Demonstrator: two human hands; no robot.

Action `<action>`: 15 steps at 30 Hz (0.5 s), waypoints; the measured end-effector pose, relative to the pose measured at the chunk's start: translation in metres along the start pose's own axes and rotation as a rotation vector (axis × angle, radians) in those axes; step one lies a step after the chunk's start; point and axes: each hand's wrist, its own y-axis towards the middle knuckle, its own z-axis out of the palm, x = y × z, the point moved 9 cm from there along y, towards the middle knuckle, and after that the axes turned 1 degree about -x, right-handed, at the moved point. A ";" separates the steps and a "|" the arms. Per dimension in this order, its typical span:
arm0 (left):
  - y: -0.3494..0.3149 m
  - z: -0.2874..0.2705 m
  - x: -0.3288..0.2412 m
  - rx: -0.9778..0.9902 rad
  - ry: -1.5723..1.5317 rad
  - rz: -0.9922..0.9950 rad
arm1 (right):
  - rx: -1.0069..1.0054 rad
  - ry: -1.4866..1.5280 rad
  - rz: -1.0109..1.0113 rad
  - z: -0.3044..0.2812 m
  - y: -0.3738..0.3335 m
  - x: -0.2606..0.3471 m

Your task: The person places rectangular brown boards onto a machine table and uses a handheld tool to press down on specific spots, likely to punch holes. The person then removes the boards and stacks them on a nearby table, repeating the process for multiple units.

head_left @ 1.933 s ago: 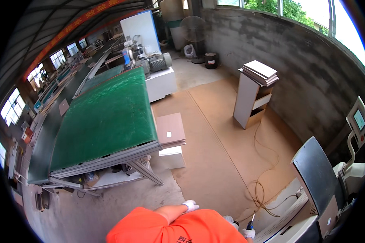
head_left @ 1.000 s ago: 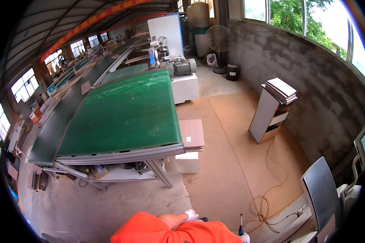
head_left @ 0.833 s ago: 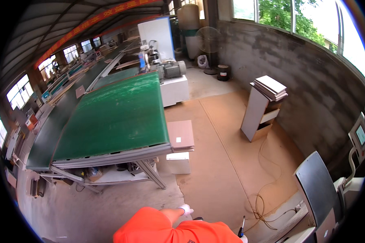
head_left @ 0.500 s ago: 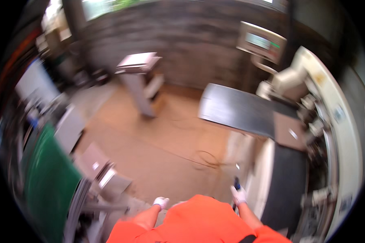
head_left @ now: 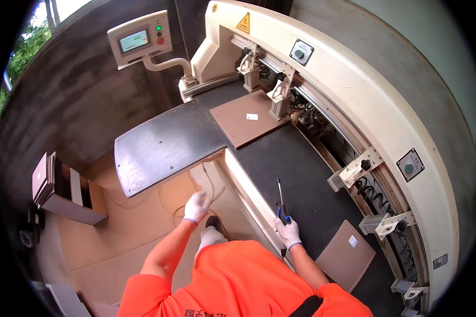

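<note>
My right hand [head_left: 287,232], in a white knit glove, grips an air blow gun [head_left: 283,212] with a blue and black body and a long thin metal nozzle pointing away over the dark machine bed [head_left: 280,164]. My left hand [head_left: 197,207], also gloved, hangs over the floor left of the machine with its fingers loosely apart and nothing in it. A brown panel [head_left: 230,119] with a white label lies at the far end of the bed, against a clamp unit. Another labelled brown panel [head_left: 346,252] lies on the bed right of my right forearm.
The cream machine frame [head_left: 354,68] arches along the right, carrying clamp units and green buttons. A control box [head_left: 139,39] with a screen stands on a bent arm. The dark side table [head_left: 164,145] juts out left. Stacked panels [head_left: 45,177] rest on a stand; a hose [head_left: 212,185] trails across the floor.
My view has swung right, bringing the machine to the middle. My right hand, still holding the blow gun, is now over the bed's edge. My left hand has reached farther forward.
</note>
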 end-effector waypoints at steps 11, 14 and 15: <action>0.325 0.054 -0.087 0.089 0.247 0.169 | -0.211 0.153 0.161 0.039 0.023 0.068; 0.361 0.070 -0.080 0.126 0.296 0.188 | -0.238 0.069 0.136 0.066 0.038 0.077; 0.364 0.072 -0.081 0.099 0.294 0.190 | -0.213 0.011 0.156 0.072 0.038 0.096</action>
